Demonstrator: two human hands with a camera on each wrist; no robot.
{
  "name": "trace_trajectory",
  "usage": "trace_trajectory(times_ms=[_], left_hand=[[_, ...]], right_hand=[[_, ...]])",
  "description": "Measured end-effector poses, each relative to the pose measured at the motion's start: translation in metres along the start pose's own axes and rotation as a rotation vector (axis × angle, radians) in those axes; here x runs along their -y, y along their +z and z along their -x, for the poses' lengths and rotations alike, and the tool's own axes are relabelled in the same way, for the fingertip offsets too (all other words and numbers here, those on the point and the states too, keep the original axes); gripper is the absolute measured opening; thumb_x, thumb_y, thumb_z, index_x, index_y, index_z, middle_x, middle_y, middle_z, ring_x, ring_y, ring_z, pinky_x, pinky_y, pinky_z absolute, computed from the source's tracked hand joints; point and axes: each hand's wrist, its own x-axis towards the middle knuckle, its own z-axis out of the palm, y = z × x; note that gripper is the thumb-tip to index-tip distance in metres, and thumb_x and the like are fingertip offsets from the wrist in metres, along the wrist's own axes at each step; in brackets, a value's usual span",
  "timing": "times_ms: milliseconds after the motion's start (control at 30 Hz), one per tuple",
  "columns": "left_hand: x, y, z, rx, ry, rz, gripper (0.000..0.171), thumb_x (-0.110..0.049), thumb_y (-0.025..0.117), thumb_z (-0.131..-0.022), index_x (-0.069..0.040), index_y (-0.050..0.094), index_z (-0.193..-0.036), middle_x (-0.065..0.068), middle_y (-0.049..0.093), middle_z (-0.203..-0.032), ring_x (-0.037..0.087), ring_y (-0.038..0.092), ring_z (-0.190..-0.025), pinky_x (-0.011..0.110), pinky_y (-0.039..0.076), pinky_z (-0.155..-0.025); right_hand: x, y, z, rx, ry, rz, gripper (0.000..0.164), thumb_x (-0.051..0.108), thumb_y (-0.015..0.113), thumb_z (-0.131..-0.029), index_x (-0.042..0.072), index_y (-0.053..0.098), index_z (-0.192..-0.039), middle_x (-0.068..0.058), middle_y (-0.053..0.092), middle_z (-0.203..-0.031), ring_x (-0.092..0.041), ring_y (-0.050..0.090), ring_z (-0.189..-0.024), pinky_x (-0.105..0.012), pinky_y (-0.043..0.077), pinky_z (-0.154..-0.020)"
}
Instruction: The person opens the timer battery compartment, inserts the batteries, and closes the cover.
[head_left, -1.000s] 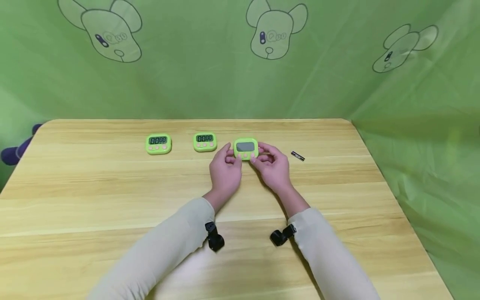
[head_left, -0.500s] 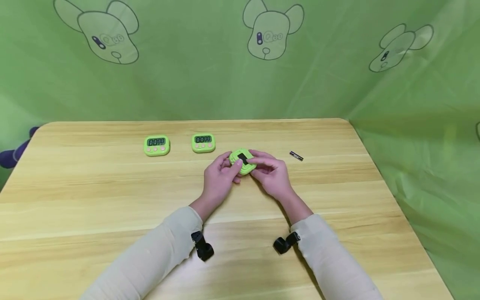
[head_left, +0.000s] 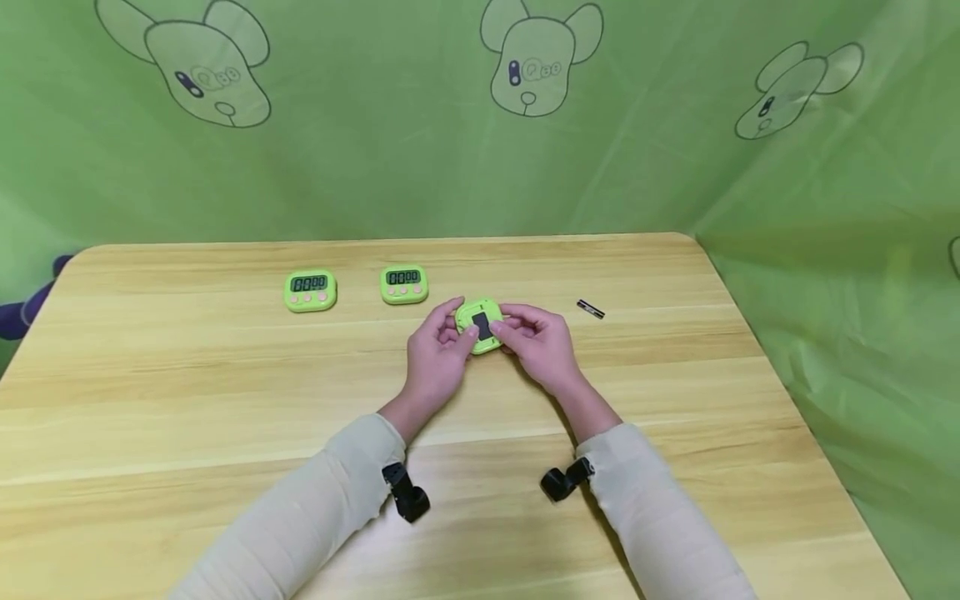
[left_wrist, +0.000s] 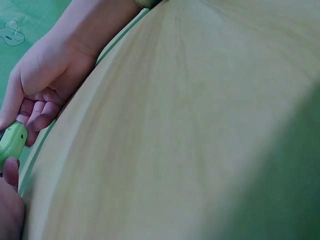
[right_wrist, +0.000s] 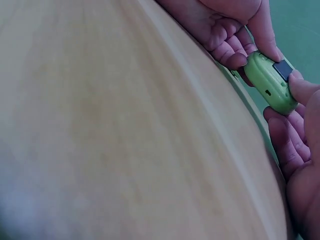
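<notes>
Both hands hold a green digital timer [head_left: 482, 308], raised in front of the person with its back turned up. A dark rectangle shows on that back. My left hand [head_left: 435, 358] grips its left side, thumb on the back. From the other side my right hand [head_left: 546, 348] pinches the timer, its thumb pressing close to the dark rectangle. The right wrist view shows the timer's green edge [right_wrist: 267, 82] between the fingers of both hands. Only part of the timer [left_wrist: 13, 140] appears in the left wrist view. Its display side is hidden.
Two more green timers, one at the left [head_left: 311, 292] and one nearer the middle [head_left: 404, 285], lie face up with lit digits. A small black battery [head_left: 590, 309] lies right of the hands. Green curtain [head_left: 375, 183] hangs behind the wooden table [head_left: 187, 400].
The held timer has been flipped from its display side to its back and brought slightly nearer the person. The right thumb has since come onto the back, where fingers were before.
</notes>
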Motion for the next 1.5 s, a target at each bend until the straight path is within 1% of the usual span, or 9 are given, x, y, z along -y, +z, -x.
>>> trace_trajectory(times_ms=[267, 367, 400, 567, 733, 1000, 1267, 1400, 1500], left_hand=[[0.002, 0.002, 0.000, 0.004, 0.023, -0.075, 0.043, 0.006, 0.071, -0.088, 0.004, 0.061, -0.130, 0.011, 0.061, -0.080, 0.018, 0.056, -0.068, 0.022, 0.050, -0.057], [0.000, 0.001, 0.001, 0.000, 0.021, -0.088, 0.042, 0.007, 0.070, -0.088, 0.004, 0.061, -0.129, 0.009, 0.061, -0.078, 0.015, 0.055, -0.069, 0.021, 0.049, -0.058], [-0.006, 0.001, 0.002, 0.003, 0.021, -0.085, 0.041, 0.009, 0.069, -0.088, 0.006, 0.061, -0.128, 0.011, 0.061, -0.078, 0.017, 0.055, -0.069, 0.020, 0.048, -0.058], [-0.007, 0.001, 0.001, 0.025, 0.040, -0.095, 0.041, 0.010, 0.067, -0.089, 0.009, 0.059, -0.129, 0.013, 0.061, -0.079, 0.017, 0.054, -0.069, 0.020, 0.047, -0.057], [-0.003, 0.001, 0.000, 0.027, 0.026, -0.114, 0.042, 0.009, 0.067, -0.089, 0.008, 0.058, -0.130, 0.011, 0.061, -0.080, 0.015, 0.054, -0.069, 0.020, 0.048, -0.057], [0.001, -0.001, 0.000, 0.014, 0.007, -0.076, 0.044, 0.008, 0.066, -0.091, 0.007, 0.057, -0.133, 0.014, 0.062, -0.083, 0.017, 0.054, -0.072, 0.020, 0.048, -0.059], [0.000, -0.003, 0.000, 0.033, 0.012, -0.089, 0.043, 0.008, 0.065, -0.091, 0.006, 0.057, -0.133, 0.012, 0.061, -0.083, 0.017, 0.055, -0.072, 0.022, 0.050, -0.059], [-0.001, -0.002, 0.000, 0.035, 0.014, -0.113, 0.043, 0.010, 0.066, -0.089, 0.005, 0.059, -0.131, 0.013, 0.064, -0.086, 0.018, 0.057, -0.073, 0.025, 0.053, -0.062], [-0.001, -0.002, 0.000, 0.032, 0.012, -0.116, 0.043, 0.012, 0.065, -0.088, 0.006, 0.059, -0.130, 0.017, 0.067, -0.096, 0.020, 0.062, -0.080, 0.026, 0.057, -0.069]], right_hand=[[0.002, 0.002, -0.001, -0.015, 0.007, 0.001, 0.027, -0.003, 0.077, -0.085, -0.008, 0.070, -0.111, -0.017, 0.069, -0.085, -0.015, 0.064, -0.064, -0.027, 0.058, -0.057], [0.002, 0.004, -0.003, -0.007, -0.013, 0.000, 0.026, -0.005, 0.076, -0.085, -0.010, 0.070, -0.109, -0.018, 0.069, -0.084, -0.015, 0.064, -0.063, -0.026, 0.057, -0.057], [0.002, 0.004, -0.003, -0.007, -0.019, 0.000, 0.026, -0.006, 0.076, -0.084, -0.010, 0.070, -0.109, -0.018, 0.069, -0.083, -0.015, 0.064, -0.063, -0.026, 0.057, -0.056], [0.003, 0.003, -0.004, -0.008, -0.018, 0.019, 0.025, -0.007, 0.075, -0.085, -0.010, 0.070, -0.109, -0.018, 0.069, -0.083, -0.015, 0.063, -0.061, -0.026, 0.057, -0.055], [0.004, 0.003, -0.005, -0.002, 0.015, 0.021, 0.025, -0.008, 0.074, -0.085, -0.011, 0.069, -0.110, -0.015, 0.069, -0.082, -0.015, 0.062, -0.060, -0.026, 0.057, -0.055], [0.006, 0.003, -0.003, 0.025, 0.063, 0.006, 0.026, -0.004, 0.071, -0.089, -0.010, 0.068, -0.114, -0.013, 0.070, -0.088, -0.014, 0.065, -0.069, -0.028, 0.059, -0.063], [0.002, 0.008, -0.008, -0.010, -0.002, 0.071, 0.021, 0.006, 0.080, -0.085, -0.007, 0.073, -0.100, -0.017, 0.069, -0.082, -0.013, 0.062, -0.066, -0.022, 0.056, -0.061], [0.003, 0.009, -0.008, -0.024, 0.010, 0.078, 0.017, 0.003, 0.080, -0.084, -0.006, 0.074, -0.097, -0.015, 0.070, -0.081, -0.014, 0.064, -0.067, -0.023, 0.056, -0.063], [0.004, 0.011, -0.009, -0.031, 0.023, 0.085, 0.017, 0.001, 0.080, -0.084, -0.007, 0.074, -0.098, -0.014, 0.071, -0.083, -0.015, 0.064, -0.069, -0.023, 0.056, -0.065]])
